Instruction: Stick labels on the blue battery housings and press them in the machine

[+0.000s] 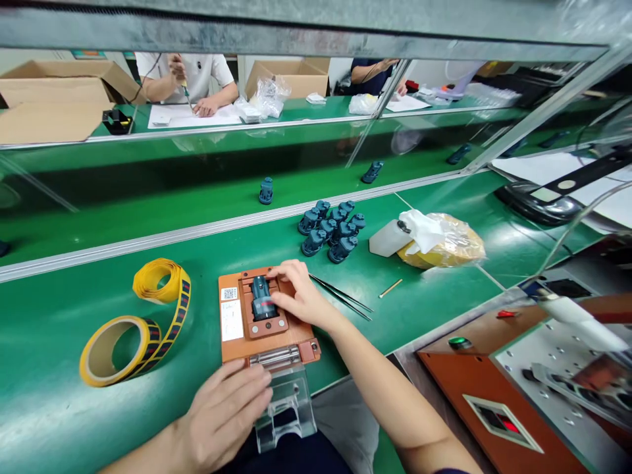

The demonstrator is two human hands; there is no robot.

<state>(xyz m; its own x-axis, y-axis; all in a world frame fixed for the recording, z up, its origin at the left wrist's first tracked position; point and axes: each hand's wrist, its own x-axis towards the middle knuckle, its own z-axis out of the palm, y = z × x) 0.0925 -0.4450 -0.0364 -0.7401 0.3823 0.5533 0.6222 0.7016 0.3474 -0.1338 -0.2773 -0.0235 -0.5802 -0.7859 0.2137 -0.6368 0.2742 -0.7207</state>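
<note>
The left hand [224, 411] lies loose and open on the front edge of the orange holder [232, 345]. The right hand [296, 293] touches the small blue part [261, 299] with bent fingers; I cannot tell if it grips. The part sits in the holder on a green tabletop [74, 303] in a factory room. A white sticker [229, 293] shows a square code.

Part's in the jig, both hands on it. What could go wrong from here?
1. The right hand rests against the blue part in the orange fixture; if the left hand at the front edge works the clear bracket, fingers could be pinched.
2. The tweezers lie beside the right wrist and might be swept off.
3. Seating of the part cannot be confirmed from here.
</note>
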